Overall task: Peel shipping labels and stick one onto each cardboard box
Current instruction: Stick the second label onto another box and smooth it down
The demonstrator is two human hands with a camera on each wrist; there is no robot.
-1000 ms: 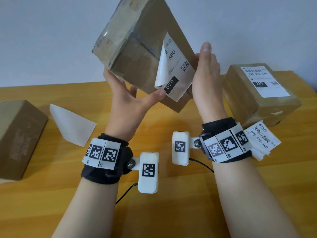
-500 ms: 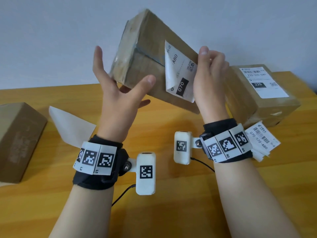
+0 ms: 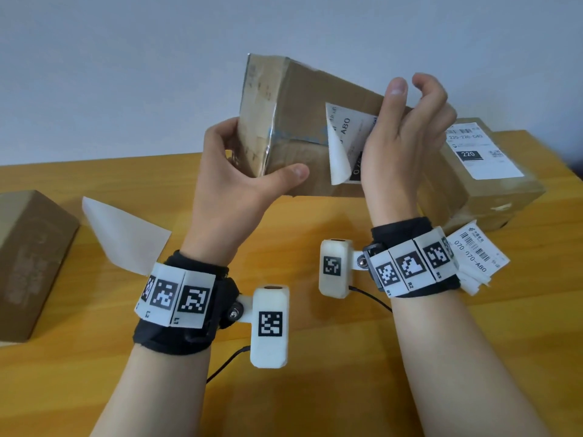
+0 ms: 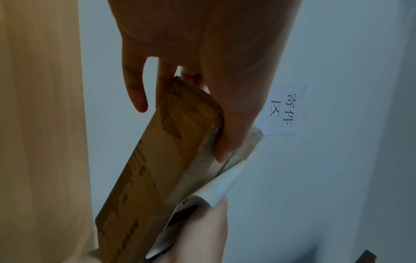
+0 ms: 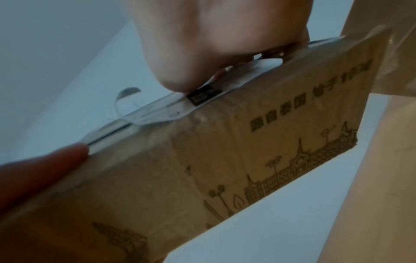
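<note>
A: Where's the box?

B: Box [image 3: 303,127] is up in the air over the tabletop [image 3: 284,389], tilted, both hands on it. Label [image 3: 345,143] sits on the face toward me, only partly stuck: its left corner curls off the cardboard, white back showing.

A: Hands?

B: Left hand [image 3: 239,190] clamps the box's left end, thumb on the near face, fingers behind. Left wrist view agrees: thumb tip on the taped seam, fingers round the back. Right hand [image 3: 407,143] lies over the label's right part. Right wrist view shows the palm heel pressed onto the label at the box edge. Fingers are curled above the top edge; I can't tell whether they grip anything, so no call there.

A: Anything else down there?

B: Second box [image 3: 492,190] sits on the tabletop behind the right hand, already labelled on top. Third box [image 3: 28,263] at far left, no label on the faces I can see. White backing sheet [image 3: 123,234] lies between it and the left wrist. Loose label stub [image 3: 479,252] lies beside the right wrist band.
</note>
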